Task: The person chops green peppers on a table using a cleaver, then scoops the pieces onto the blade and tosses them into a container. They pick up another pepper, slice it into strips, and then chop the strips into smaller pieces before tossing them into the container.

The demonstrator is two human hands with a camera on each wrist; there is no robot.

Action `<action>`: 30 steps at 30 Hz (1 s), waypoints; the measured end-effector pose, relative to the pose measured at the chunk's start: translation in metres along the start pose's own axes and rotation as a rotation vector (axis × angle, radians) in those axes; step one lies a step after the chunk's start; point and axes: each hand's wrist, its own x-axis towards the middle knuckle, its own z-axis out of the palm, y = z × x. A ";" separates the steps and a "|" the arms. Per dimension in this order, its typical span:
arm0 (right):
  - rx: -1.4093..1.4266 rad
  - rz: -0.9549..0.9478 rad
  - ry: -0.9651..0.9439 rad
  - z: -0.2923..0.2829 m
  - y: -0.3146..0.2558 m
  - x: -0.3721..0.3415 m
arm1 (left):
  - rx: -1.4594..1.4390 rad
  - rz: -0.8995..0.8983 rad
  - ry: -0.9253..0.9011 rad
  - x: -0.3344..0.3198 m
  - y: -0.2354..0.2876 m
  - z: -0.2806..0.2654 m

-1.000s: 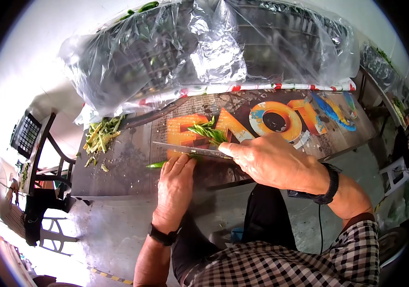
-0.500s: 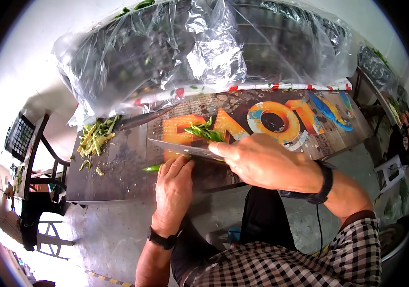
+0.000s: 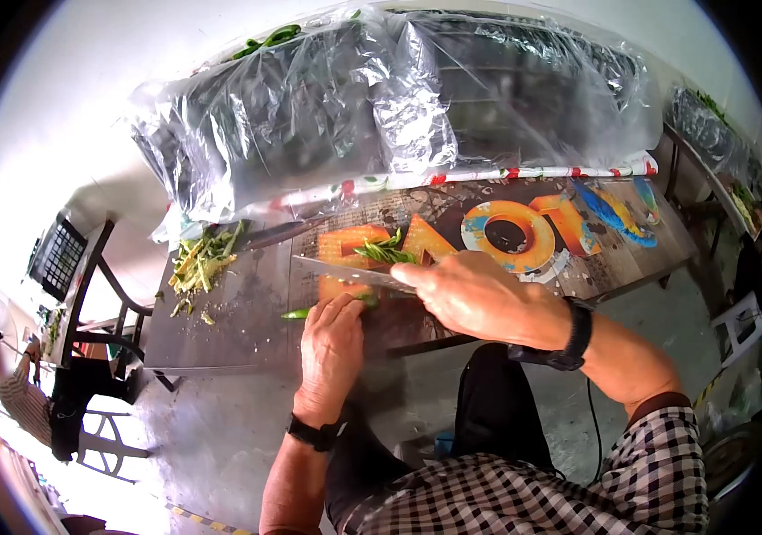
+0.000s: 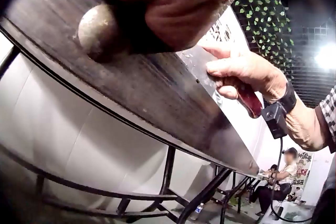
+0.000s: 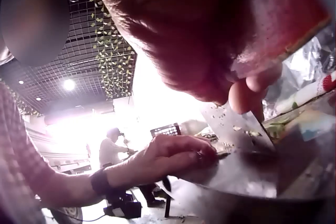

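I see the right hand (image 3: 479, 292) clamped round a knife (image 3: 354, 272), its blade slanting just past the left hand (image 3: 332, 343), whose bent fingers hold a green pepper (image 3: 295, 314) down on the table (image 3: 243, 332). Green pieces (image 3: 385, 251) lie beyond the blade; yellow-green scraps (image 3: 203, 260) are heaped near the table's left end.

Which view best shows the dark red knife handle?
Left wrist view: the dark red knife handle protrudes below the right hand. In the head view that hand hides it; the right wrist view apparently shows it, blurred.
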 end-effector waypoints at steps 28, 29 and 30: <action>0.023 -0.011 -0.041 0.010 -0.022 0.030 | -0.018 -0.001 0.026 -0.004 -0.007 0.006; 0.017 -0.014 -0.029 0.015 -0.022 0.033 | -0.022 0.000 0.025 -0.004 -0.007 0.006; 0.000 -0.018 -0.017 0.017 -0.023 0.037 | -0.025 0.000 0.024 -0.004 -0.007 0.006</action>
